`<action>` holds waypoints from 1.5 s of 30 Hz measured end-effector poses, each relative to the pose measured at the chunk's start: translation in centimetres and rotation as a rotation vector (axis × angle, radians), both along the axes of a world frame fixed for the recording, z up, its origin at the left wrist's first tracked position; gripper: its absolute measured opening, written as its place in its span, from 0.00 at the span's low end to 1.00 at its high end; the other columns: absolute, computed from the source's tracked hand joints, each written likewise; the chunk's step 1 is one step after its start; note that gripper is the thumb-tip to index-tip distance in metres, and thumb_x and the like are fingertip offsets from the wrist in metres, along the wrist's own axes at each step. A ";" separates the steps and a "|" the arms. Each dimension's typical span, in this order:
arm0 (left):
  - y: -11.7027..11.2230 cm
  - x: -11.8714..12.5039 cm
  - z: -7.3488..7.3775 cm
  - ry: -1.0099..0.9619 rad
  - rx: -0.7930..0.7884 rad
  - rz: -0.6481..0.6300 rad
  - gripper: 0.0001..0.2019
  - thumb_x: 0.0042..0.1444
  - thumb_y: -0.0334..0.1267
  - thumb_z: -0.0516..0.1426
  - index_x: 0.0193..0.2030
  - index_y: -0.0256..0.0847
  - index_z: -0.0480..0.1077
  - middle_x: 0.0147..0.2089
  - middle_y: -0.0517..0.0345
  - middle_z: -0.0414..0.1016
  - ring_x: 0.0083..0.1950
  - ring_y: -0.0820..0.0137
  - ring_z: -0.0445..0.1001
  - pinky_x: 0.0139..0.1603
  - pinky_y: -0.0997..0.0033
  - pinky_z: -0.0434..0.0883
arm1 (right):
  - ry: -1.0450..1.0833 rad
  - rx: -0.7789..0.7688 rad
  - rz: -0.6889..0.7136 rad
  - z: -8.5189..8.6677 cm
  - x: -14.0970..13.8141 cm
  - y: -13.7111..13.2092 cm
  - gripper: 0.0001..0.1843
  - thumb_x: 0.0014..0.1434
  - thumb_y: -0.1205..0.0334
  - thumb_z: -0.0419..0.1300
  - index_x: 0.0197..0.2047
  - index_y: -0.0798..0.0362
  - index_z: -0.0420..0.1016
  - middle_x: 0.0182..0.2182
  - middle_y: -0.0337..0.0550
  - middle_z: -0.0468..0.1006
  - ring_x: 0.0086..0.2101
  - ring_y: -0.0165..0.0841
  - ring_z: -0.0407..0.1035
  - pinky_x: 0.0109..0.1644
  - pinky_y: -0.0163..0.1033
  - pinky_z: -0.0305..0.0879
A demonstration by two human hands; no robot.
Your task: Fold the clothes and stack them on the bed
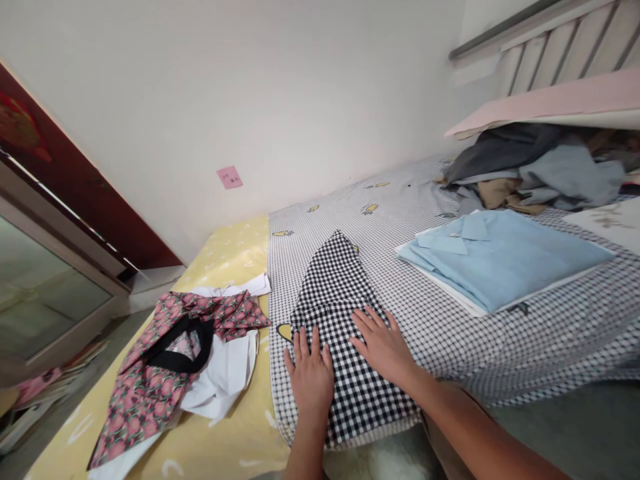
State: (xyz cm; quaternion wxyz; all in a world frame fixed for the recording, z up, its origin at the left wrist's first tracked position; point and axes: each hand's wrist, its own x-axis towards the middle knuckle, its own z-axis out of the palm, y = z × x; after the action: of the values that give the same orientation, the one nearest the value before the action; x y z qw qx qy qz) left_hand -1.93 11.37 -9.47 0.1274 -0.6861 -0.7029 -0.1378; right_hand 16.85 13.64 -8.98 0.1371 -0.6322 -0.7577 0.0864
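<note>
A black-and-white checked garment (336, 293) lies spread on the bed, narrowing to a point toward the wall. My left hand (309, 373) rests flat on its near left part, fingers stretched out. My right hand (383, 345) lies flat just beside it on the same cloth, fingers spread and pointing up-left. Neither hand holds anything. Both forearms come in from the bottom edge.
A pink floral garment with black trim (165, 363) lies over white cloth (225, 377) on the yellow sheet (235, 247). A folded light-blue shirt (495, 257) sits on a white board at right. A heap of grey and tan clothes (535, 170) is piled by the headboard.
</note>
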 end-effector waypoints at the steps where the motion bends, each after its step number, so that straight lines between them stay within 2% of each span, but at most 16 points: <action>1: 0.0 0.0 0.0 0.001 0.001 0.000 0.24 0.71 0.42 0.45 0.72 0.48 0.62 0.75 0.49 0.60 0.76 0.57 0.57 0.74 0.39 0.55 | -0.002 0.011 0.000 -0.1 0.0 0.0 0.41 0.71 0.38 0.28 0.76 0.48 0.53 0.75 0.39 0.51 0.74 0.46 0.40 0.76 0.65 0.34; 6: -0.1 0.0 0.1 -0.004 0.004 0.000 0.24 0.71 0.41 0.46 0.71 0.48 0.62 0.75 0.49 0.61 0.76 0.56 0.58 0.73 0.38 0.56 | -0.042 0.102 -0.005 -0.9 -0.1 -0.3 0.35 0.72 0.42 0.36 0.74 0.46 0.60 0.73 0.41 0.58 0.72 0.49 0.49 0.73 0.69 0.42; 10: -0.1 0.1 0.2 0.016 0.015 0.006 0.24 0.70 0.41 0.46 0.71 0.47 0.63 0.74 0.48 0.62 0.75 0.56 0.59 0.73 0.39 0.58 | -0.054 0.256 0.007 -0.3 -1.2 -0.9 0.28 0.73 0.54 0.40 0.68 0.45 0.70 0.70 0.45 0.65 0.70 0.51 0.53 0.72 0.71 0.44; 12: 0.0 0.1 0.1 0.021 0.019 0.010 0.24 0.70 0.40 0.47 0.70 0.47 0.64 0.74 0.49 0.63 0.75 0.56 0.60 0.72 0.39 0.58 | -0.052 0.319 0.027 0.6 -2.3 -0.6 0.28 0.73 0.58 0.40 0.67 0.46 0.72 0.71 0.44 0.62 0.71 0.51 0.50 0.73 0.70 0.42; 14: 0.0 0.1 0.0 0.019 0.025 0.010 0.24 0.70 0.40 0.47 0.70 0.48 0.64 0.74 0.49 0.63 0.75 0.56 0.60 0.72 0.38 0.58 | -0.048 0.339 0.066 1.6 -3.7 0.2 0.29 0.73 0.57 0.41 0.70 0.47 0.67 0.74 0.43 0.54 0.73 0.50 0.43 0.74 0.69 0.39; 17: 0.0 0.0 -0.2 0.008 0.033 0.004 0.24 0.70 0.41 0.47 0.70 0.49 0.65 0.74 0.50 0.63 0.75 0.56 0.60 0.73 0.39 0.58 | -0.050 0.220 0.144 2.2 -5.2 2.1 0.33 0.72 0.48 0.41 0.76 0.48 0.56 0.76 0.40 0.46 0.74 0.49 0.35 0.75 0.67 0.34; 20: 0.0 -0.1 -0.3 0.010 0.024 0.007 0.24 0.70 0.41 0.47 0.70 0.50 0.64 0.74 0.51 0.62 0.75 0.56 0.60 0.73 0.39 0.58 | -0.024 -0.014 0.157 1.9 -5.2 3.8 0.39 0.71 0.39 0.36 0.77 0.49 0.50 0.76 0.40 0.44 0.74 0.48 0.34 0.76 0.64 0.32; 22: 0.0 0.0 -0.3 0.015 0.023 0.009 0.24 0.70 0.40 0.47 0.71 0.49 0.63 0.74 0.50 0.62 0.75 0.56 0.60 0.73 0.38 0.58 | -0.001 -0.085 0.142 1.6 -4.3 4.4 0.42 0.70 0.37 0.31 0.78 0.50 0.47 0.76 0.41 0.44 0.74 0.46 0.35 0.76 0.61 0.32; 25: 0.0 0.0 -0.4 0.020 0.034 0.006 0.24 0.70 0.40 0.47 0.71 0.49 0.63 0.74 0.50 0.62 0.75 0.56 0.60 0.73 0.38 0.57 | 0.000 -0.085 0.118 1.2 -2.4 4.6 0.44 0.68 0.35 0.26 0.78 0.49 0.46 0.76 0.39 0.43 0.74 0.44 0.34 0.77 0.58 0.30; 30: 0.0 0.0 -0.4 0.006 0.036 0.009 0.24 0.70 0.40 0.48 0.71 0.49 0.63 0.74 0.49 0.62 0.75 0.55 0.60 0.73 0.38 0.58 | -0.020 -0.118 0.037 1.4 -0.1 4.4 0.45 0.67 0.35 0.23 0.78 0.46 0.45 0.77 0.38 0.40 0.74 0.43 0.33 0.77 0.59 0.30; 38: 0.0 -0.1 -0.3 0.006 0.036 0.005 0.24 0.70 0.40 0.46 0.71 0.48 0.64 0.74 0.49 0.63 0.74 0.56 0.60 0.73 0.38 0.58 | -0.066 -0.187 0.016 2.6 -0.3 3.9 0.45 0.67 0.36 0.20 0.79 0.47 0.41 0.77 0.36 0.36 0.75 0.41 0.30 0.77 0.58 0.27; 45: 0.0 -0.1 -0.3 0.000 0.019 0.009 0.24 0.70 0.41 0.46 0.71 0.48 0.64 0.74 0.49 0.63 0.75 0.56 0.59 0.73 0.39 0.57 | -0.045 -0.178 0.029 2.1 -0.1 4.1 0.45 0.67 0.36 0.20 0.79 0.44 0.41 0.77 0.35 0.36 0.75 0.42 0.30 0.76 0.59 0.26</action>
State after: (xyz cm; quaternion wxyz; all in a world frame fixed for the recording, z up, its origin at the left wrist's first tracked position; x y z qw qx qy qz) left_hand -2.00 11.42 -9.72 0.1345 -0.6817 -0.7047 -0.1436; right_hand 16.74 17.77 -6.86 0.0619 -0.6328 -0.7589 0.1410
